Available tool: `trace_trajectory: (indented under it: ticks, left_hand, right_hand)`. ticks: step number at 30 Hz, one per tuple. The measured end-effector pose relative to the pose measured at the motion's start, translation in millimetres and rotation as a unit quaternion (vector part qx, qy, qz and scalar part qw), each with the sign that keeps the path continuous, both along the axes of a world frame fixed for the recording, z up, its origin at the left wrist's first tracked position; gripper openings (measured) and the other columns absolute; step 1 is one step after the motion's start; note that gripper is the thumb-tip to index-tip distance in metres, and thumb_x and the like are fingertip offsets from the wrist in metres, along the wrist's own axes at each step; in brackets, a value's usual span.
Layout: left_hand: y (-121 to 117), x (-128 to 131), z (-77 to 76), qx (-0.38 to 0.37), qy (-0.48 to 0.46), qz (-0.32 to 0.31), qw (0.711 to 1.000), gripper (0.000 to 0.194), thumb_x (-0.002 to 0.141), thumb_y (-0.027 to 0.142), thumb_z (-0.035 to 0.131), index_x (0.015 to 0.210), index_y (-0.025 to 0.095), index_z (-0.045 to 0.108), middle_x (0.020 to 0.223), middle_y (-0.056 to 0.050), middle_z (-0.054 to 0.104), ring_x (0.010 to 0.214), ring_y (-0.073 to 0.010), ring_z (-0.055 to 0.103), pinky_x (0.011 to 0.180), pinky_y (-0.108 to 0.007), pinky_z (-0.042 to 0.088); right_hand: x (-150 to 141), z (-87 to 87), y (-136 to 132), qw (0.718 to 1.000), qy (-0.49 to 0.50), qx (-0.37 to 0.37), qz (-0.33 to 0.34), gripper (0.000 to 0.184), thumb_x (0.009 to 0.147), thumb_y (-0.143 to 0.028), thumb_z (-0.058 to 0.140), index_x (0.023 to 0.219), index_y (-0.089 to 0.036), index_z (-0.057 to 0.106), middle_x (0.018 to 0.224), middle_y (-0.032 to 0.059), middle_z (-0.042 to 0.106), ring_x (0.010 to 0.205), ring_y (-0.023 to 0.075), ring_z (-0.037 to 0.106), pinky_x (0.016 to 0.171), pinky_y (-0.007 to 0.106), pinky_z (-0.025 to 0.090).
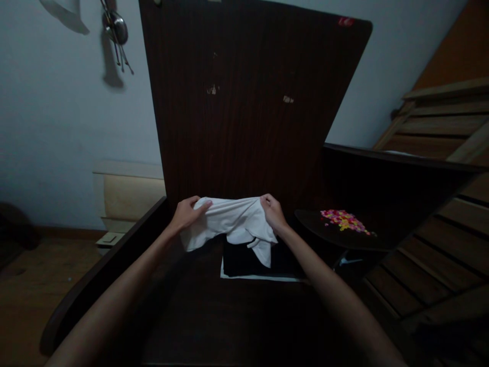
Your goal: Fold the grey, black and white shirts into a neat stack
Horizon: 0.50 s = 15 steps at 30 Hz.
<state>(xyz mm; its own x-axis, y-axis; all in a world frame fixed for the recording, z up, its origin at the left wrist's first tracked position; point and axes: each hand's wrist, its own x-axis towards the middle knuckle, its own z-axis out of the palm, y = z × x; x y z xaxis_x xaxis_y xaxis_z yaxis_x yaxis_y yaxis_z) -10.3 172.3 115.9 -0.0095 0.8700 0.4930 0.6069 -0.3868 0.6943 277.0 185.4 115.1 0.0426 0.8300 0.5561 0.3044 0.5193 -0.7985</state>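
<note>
Fingers [206,206] pinched tight on both sides, and it's white cloth [233,221] between them! Left hand [187,213] has one end, thumb over the top; right hand [270,211] grips the other, and the upper edge runs nearly straight across while the lower part hangs in loose folds. Bare dark surface [214,326] lies nearest, between the forearms. Just beyond, under the drooping corner, sits black fabric [240,260], partly covered by that white cloth, with a pale edge [260,278] showing beneath it. Right forearm cuts across the black fabric's right end, so that side is hidden. Off to the left, a raised dark side board [110,278] hems things in; to the right, a rounded shelf [309,224] carries a bright scatter of pink, yellow and red pieces [346,221]. Close behind the hands, a tall dark panel [248,127] blocks the way, scuffed with pale patches. Further back: a cream box-like piece [132,196] by the wall at left, wooden slats [439,255] at right, and a metal lamp fitting [115,28] up on the pale wall [57,102].
</note>
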Motion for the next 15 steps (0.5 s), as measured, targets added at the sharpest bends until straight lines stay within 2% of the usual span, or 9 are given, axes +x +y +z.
trace_trajectory:
  ticks: [3,6,7,9,11,12,15]
  left_hand:
    - [-3,-5,-2.1,0.079,0.147,-0.032,0.986,0.048,0.068,0.054,0.070,0.096,0.017,0.065,0.086,-0.005,0.062,0.081,-0.0216,0.057,0.075,-0.031,0.045]
    - [1,-10,-10.1,0.114,0.223,-0.055,0.967,0.054,0.068,0.041,0.070,0.116,0.017,0.058,0.107,-0.010,0.060,0.102,-0.0275,0.054,0.090,-0.039,0.045]
    - [3,-12,-13.2,0.109,0.235,-0.053,0.964,0.047,0.071,0.035,0.066,0.114,0.017,0.059,0.108,-0.011,0.059,0.104,-0.0280,0.054,0.092,-0.040,0.044]
    - [8,-16,-18.5,0.080,0.240,-0.059,0.966,0.027,0.074,0.026,0.059,0.099,0.018,0.064,0.100,-0.010,0.061,0.100,-0.0272,0.056,0.090,-0.040,0.045]
    - [12,-18,-22.0,0.022,0.210,-0.084,0.974,0.013,0.075,0.025,0.055,0.080,0.019,0.065,0.086,-0.008,0.063,0.089,-0.0248,0.059,0.085,-0.037,0.047]
    - [14,-17,-23.0,-0.019,0.176,-0.096,0.980,0.012,0.075,0.027,0.055,0.074,0.019,0.064,0.079,-0.006,0.063,0.083,-0.0234,0.060,0.080,-0.034,0.048]
    - [11,-5,-23.2,-0.146,-0.010,-0.113,0.983,0.019,0.074,0.036,0.057,0.073,0.019,0.066,0.069,-0.003,0.066,0.070,-0.0207,0.061,0.064,-0.029,0.049]
  right_hand:
    - [13,17.2,-3,0.987,-0.149,0.043,-0.048,0.029,0.090,-0.043,0.041,0.077,-0.021,0.054,0.070,0.0015,0.059,0.068,0.0167,0.054,0.062,0.025,0.036]
    - [24,29.6,-6,0.943,-0.316,0.046,-0.096,0.027,0.094,-0.035,0.038,0.087,-0.020,0.059,0.078,0.0052,0.066,0.071,0.0187,0.059,0.064,0.026,0.035]
    - [28,32.0,-7,0.924,-0.365,0.040,-0.112,0.027,0.095,-0.033,0.037,0.090,-0.020,0.060,0.082,0.0065,0.068,0.073,0.0195,0.060,0.063,0.027,0.034]
    - [34,33.6,-6,0.886,-0.441,0.023,-0.142,0.027,0.096,-0.032,0.037,0.096,-0.021,0.062,0.088,0.0084,0.070,0.075,0.0210,0.062,0.063,0.027,0.033]
    - [41,30.6,-3,0.861,-0.481,0.004,-0.166,0.027,0.097,-0.031,0.037,0.098,-0.021,0.062,0.092,0.0095,0.071,0.076,0.0220,0.063,0.062,0.028,0.032]
    - [44,27.4,-2,0.855,-0.490,-0.005,-0.172,0.027,0.097,-0.031,0.037,0.098,-0.021,0.063,0.093,0.0097,0.071,0.077,0.0222,0.063,0.062,0.028,0.033]
    - [46,12.9,2,0.853,-0.489,-0.004,-0.182,0.026,0.097,-0.029,0.040,0.094,-0.021,0.064,0.095,0.0098,0.070,0.082,0.0225,0.062,0.065,0.029,0.036]
